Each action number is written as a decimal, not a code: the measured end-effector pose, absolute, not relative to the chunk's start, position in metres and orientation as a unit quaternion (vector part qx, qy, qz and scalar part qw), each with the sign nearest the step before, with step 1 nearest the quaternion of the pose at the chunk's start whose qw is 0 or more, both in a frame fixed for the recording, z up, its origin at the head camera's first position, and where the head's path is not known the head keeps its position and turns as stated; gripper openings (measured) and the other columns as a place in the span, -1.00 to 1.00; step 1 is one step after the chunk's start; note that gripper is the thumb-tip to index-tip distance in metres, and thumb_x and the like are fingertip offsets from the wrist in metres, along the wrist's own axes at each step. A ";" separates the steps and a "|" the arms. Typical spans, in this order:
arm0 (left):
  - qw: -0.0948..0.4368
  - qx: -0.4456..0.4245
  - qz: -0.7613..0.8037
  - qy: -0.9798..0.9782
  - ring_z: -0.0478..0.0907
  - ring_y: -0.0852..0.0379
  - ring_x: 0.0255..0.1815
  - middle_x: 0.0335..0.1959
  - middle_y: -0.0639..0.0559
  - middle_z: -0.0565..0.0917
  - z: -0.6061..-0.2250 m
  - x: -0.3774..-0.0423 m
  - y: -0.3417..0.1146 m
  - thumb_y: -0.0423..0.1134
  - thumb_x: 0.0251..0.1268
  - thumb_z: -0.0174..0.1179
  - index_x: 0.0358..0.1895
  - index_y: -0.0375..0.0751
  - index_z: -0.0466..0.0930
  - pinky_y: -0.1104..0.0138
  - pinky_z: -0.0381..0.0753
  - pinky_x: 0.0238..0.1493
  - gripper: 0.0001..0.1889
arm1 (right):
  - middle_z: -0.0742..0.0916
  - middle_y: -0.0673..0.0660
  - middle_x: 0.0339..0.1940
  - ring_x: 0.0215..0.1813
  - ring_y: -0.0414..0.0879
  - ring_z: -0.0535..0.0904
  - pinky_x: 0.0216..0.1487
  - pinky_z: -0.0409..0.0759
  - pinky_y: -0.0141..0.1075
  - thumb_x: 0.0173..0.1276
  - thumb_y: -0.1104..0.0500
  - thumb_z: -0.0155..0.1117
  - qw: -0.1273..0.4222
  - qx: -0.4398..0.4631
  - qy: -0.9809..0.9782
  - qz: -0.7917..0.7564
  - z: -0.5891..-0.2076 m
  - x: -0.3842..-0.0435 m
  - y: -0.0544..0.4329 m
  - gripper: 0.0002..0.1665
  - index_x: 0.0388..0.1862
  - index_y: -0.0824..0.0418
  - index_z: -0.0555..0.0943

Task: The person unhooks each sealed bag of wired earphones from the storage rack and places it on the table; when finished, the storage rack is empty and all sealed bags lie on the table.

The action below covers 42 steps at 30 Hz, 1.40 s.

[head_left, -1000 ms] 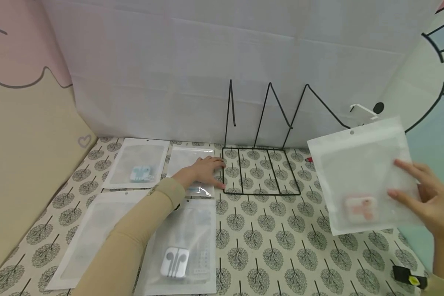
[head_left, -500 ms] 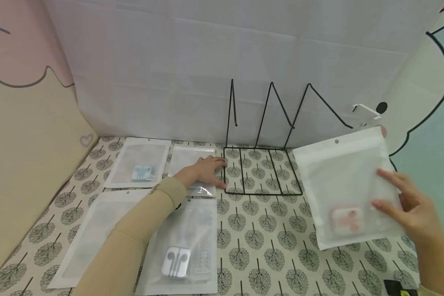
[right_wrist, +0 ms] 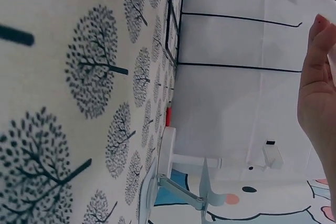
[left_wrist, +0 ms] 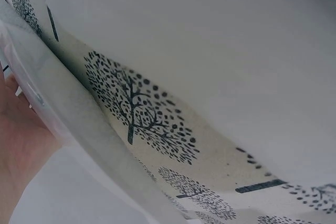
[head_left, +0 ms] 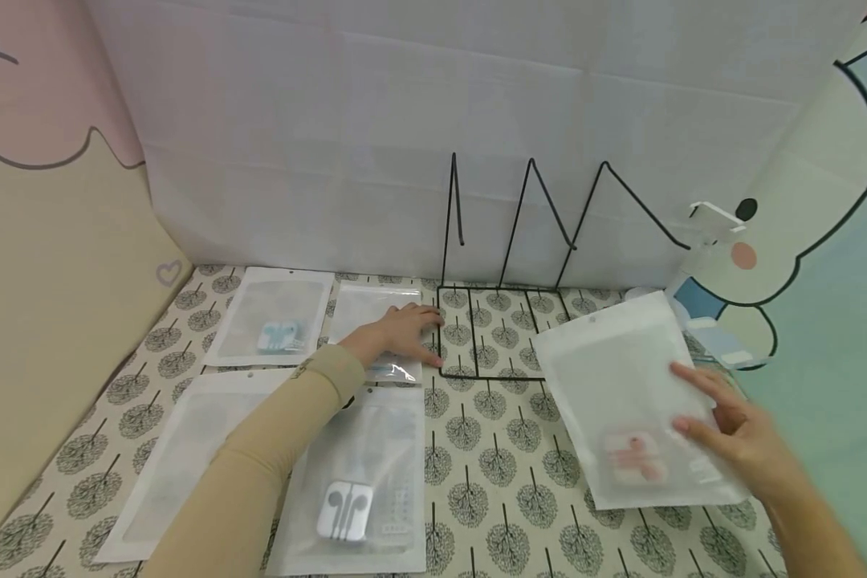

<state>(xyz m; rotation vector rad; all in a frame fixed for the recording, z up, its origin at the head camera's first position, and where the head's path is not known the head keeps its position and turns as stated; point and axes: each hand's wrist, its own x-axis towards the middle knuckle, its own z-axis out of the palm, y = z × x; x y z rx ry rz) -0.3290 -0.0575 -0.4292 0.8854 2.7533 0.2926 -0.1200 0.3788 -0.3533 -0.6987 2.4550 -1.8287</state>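
My right hand [head_left: 730,433] pinches the right edge of a frosted zip bag [head_left: 614,385], thumb on the near face. Through the bag shows a pink earphone set [head_left: 636,457] in its case. It hangs tilted, overlapping the right front corner of a black wire rack [head_left: 470,337] in the head view. My left hand [head_left: 405,333] lies over a clear zip bag [head_left: 350,309], fingers spread, fingertips at the rack's left wire. In the right wrist view, my right hand [right_wrist: 320,82] is at the right edge. The left wrist view shows part of my left hand [left_wrist: 23,150].
Left of the rack lie a frosted bag with blue earphones [head_left: 278,335], a large frosted bag [head_left: 181,449], and a bag with white earphones [head_left: 345,510]. A hinged stand [right_wrist: 181,190] and a red item [right_wrist: 168,116] stand at the right. A white wall rises behind.
My right hand has brought the frosted bag left and down, toward the rack's right front corner. The left hand keeps its place at the rack's left side.
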 end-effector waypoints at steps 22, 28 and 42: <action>0.119 0.303 0.109 0.939 0.00 -0.09 0.48 0.51 0.04 0.06 -0.429 -0.330 -0.058 0.45 -0.11 0.21 0.42 0.09 0.17 -0.24 -0.04 0.38 -0.02 | 0.27 -0.28 0.40 -0.06 -0.18 0.61 -0.32 0.69 -0.16 0.32 0.44 0.10 0.113 -0.170 0.775 -0.598 -0.383 -0.106 0.322 -0.21 0.48 0.23 0.09; 0.125 0.303 0.114 0.938 -0.02 -0.10 0.49 0.51 0.04 0.05 -0.428 -0.330 -0.058 0.43 -0.09 0.21 0.43 0.08 0.17 -0.25 -0.07 0.38 -0.03 | 0.28 -0.33 0.38 0.00 -0.16 0.61 -0.22 0.69 -0.20 0.34 0.44 0.07 0.148 -0.171 0.732 -0.643 -0.389 -0.102 0.303 -0.22 0.49 0.21 0.07; 0.133 0.297 0.121 0.938 -0.09 -0.14 0.51 0.52 0.02 0.03 -0.427 -0.329 -0.057 0.40 -0.08 0.23 0.42 0.08 0.17 -0.27 -0.14 0.39 -0.04 | 0.18 0.22 0.47 -0.21 -0.17 0.64 -0.32 0.70 -0.17 0.25 0.24 0.26 0.138 -0.066 0.768 -0.622 -0.399 -0.098 0.260 -0.15 0.48 0.03 0.16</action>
